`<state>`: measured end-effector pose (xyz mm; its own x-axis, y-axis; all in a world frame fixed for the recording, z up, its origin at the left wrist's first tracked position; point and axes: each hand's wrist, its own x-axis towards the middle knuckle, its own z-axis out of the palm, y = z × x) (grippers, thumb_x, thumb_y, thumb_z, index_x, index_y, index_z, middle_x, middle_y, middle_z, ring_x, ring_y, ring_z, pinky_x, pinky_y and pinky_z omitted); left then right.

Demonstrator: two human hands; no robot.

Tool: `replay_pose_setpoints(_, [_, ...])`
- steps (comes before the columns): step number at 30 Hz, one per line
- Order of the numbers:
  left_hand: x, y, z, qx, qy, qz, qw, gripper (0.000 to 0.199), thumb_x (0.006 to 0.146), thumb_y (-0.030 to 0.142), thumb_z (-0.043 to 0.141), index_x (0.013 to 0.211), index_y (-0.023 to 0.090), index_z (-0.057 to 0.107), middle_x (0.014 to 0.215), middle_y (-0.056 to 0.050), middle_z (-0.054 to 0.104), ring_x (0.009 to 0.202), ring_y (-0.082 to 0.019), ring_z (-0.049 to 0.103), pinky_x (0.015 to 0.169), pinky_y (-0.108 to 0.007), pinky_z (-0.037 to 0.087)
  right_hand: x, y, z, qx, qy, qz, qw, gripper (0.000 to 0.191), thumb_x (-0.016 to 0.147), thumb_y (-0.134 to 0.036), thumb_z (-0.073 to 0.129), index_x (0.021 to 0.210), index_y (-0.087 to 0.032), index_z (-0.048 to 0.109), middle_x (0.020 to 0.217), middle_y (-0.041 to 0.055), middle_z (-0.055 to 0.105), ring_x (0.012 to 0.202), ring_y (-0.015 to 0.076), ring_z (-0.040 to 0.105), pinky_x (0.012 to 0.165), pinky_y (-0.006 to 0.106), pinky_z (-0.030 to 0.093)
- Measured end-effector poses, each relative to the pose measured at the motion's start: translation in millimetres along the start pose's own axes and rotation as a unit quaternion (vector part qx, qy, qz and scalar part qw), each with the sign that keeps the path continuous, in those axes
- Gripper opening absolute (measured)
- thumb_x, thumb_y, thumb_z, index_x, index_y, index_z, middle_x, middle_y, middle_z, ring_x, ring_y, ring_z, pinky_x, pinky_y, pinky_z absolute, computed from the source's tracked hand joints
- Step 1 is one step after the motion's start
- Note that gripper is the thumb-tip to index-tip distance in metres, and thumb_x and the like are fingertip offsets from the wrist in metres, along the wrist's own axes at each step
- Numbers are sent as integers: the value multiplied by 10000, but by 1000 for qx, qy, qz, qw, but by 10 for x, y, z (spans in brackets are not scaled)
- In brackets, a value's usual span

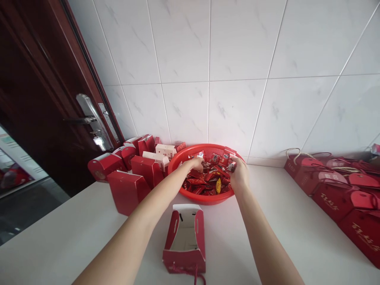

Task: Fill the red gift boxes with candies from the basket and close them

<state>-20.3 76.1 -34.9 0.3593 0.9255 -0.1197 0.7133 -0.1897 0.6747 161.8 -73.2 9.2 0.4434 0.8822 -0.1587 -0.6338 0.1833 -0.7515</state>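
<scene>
A red plastic basket [190, 194] full of wrapped candies [204, 179] stands against the tiled wall. My left hand [196, 164] reaches into its left side, fingers curled round a wrapped candy, part of which is hidden. On the right side of the basket my right hand [240, 173] is closed on a red and white wrapped candy [231, 165]. Between my forearms, in front of the basket, lies an open red gift box [184, 259] with a pale inside. Nothing shows inside the box, and a dark red cord hangs from its near end.
Several red and cream boxes [126, 194] stand left of the basket. Along the right side, red gift boxes with cord handles [332, 200] sit in a row. All rest on a white table [74, 225]. A dark door [44, 79] with keys in its lock is at left.
</scene>
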Motion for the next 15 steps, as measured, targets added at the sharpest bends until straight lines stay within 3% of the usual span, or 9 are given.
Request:
replay_pose_setpoints(6, [-33, 104, -5, 33, -1, -38, 999, 418, 478, 93, 783, 873, 216, 724, 875, -14, 740, 832, -229, 678, 692, -255, 510, 27, 18, -33, 0, -25, 0, 1000, 104, 591, -237, 676, 646, -211, 592, 584, -55, 623, 516, 128, 591, 498, 260, 528])
replay_pose_setpoints(15, [-111, 300, 3, -43, 29, 0, 999, 252, 577, 56, 687, 764, 207, 761, 649, 39, 677, 596, -151, 601, 567, -251, 490, 45, 22, -24, -5, -14, 2, 1000, 100, 600, -240, 671, 652, -213, 590, 582, -61, 606, 511, 117, 574, 463, 235, 506])
